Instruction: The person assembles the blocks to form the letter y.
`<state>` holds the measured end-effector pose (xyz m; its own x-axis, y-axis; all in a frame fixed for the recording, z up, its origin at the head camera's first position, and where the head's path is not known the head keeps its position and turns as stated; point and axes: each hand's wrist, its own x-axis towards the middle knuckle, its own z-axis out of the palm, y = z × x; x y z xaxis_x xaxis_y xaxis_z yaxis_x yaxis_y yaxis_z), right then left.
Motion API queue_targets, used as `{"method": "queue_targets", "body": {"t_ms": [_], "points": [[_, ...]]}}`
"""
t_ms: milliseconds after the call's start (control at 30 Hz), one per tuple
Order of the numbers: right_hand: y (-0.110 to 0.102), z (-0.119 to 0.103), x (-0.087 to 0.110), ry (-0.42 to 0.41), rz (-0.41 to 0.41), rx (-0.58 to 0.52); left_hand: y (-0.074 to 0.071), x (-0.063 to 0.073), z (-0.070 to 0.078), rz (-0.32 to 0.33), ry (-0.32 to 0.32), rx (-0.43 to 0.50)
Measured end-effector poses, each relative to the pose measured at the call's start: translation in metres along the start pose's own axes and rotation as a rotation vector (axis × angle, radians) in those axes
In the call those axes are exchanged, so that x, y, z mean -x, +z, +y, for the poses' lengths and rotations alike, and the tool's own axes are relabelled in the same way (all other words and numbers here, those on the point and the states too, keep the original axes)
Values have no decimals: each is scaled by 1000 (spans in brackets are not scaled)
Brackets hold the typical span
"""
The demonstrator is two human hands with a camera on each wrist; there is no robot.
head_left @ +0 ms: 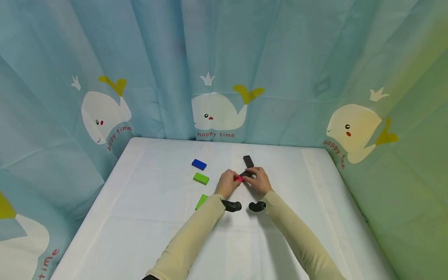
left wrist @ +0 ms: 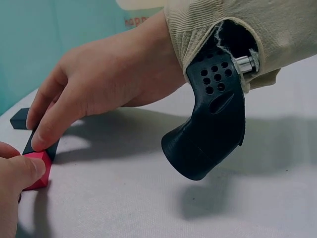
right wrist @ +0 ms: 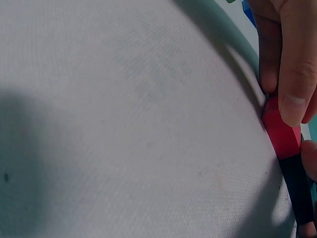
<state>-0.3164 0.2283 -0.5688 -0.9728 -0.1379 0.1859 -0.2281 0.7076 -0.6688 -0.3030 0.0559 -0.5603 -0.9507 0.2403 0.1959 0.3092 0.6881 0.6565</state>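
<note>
My left hand point(head_left: 227, 183) pinches a red block point(head_left: 239, 179), its thumb lying on the block's face in the left wrist view. From the other side, my right hand point(head_left: 258, 181) holds a black block point(head_left: 246, 174) between thumb and fingers. Seen from the right wrist, the red block point(right wrist: 281, 130) and the black block point(right wrist: 297, 191) meet end to end in one line on the white table. Another black block point(head_left: 248, 161) lies just beyond the right hand's fingers. Fingers cover parts of both held blocks.
Left of the hands lie a blue block point(head_left: 199, 164), a green block point(head_left: 201, 178) and a second green block point(head_left: 202, 202), partly hidden by the left sleeve. Black wrist mounts point(head_left: 231, 206) jut inward below both hands. A whale-print curtain point(head_left: 297, 77) surrounds the white table point(head_left: 157, 229).
</note>
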Motion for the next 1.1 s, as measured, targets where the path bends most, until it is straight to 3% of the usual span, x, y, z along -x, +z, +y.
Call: {"method": "queue_targets", "body": {"t_ms": [233,733,1100], "points": [[-1,2,1,-17,9,8,1,0,0,-10,-12,1],[0,0,0,11,-4,2,-4,6,3,3,69,-79],[0,0,1,12,-15,20,-2,5,1,6,50,-66]]}}
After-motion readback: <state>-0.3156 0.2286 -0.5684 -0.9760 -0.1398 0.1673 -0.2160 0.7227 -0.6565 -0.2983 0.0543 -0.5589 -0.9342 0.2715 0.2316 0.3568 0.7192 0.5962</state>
